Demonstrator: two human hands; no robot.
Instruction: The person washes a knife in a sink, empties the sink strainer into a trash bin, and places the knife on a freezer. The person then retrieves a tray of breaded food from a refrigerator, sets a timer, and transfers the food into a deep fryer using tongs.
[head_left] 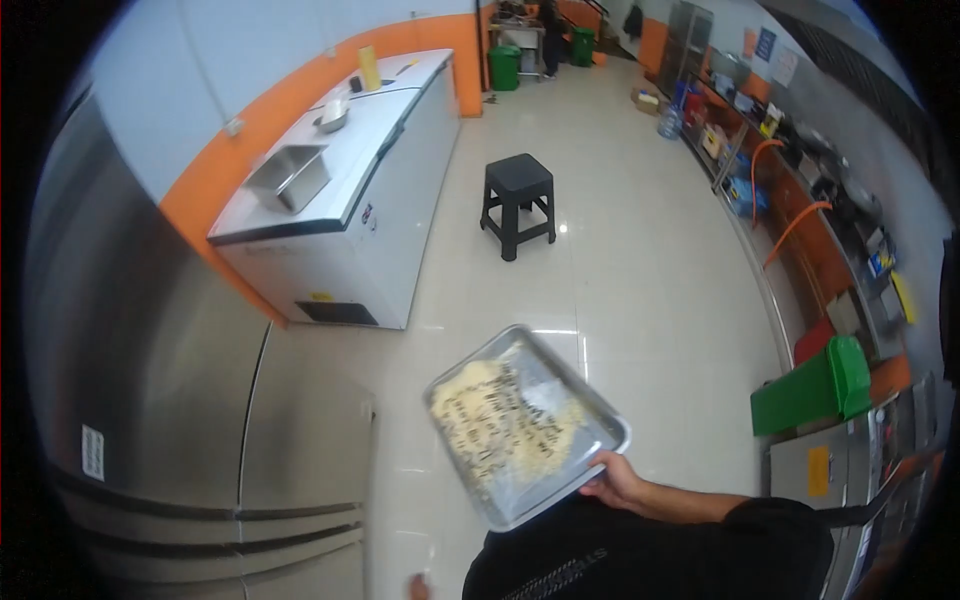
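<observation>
My right hand (617, 484) grips a shallow metal tray (582, 388) by its near right corner, thumb over the rim. The tray is tilted in front of my body. Spread across it is a pale yellow, crumbly-looking food (478, 418) with rows of dark bits; I cannot make out its kind. A whitish, shiny patch lies over part of the food. Just a sliver of my left hand (418, 586) shows at the bottom edge, low and apart from the tray, with its fingers mostly out of frame.
A black stool (518, 185) stands on the tiled floor (620, 290) ahead. Along the left are a steel fridge (170, 360) and a white chest freezer (300, 268) bearing a steel container (290, 178). A green bin (815, 390) and cluttered shelving line the right. A person (550, 35) stands far back.
</observation>
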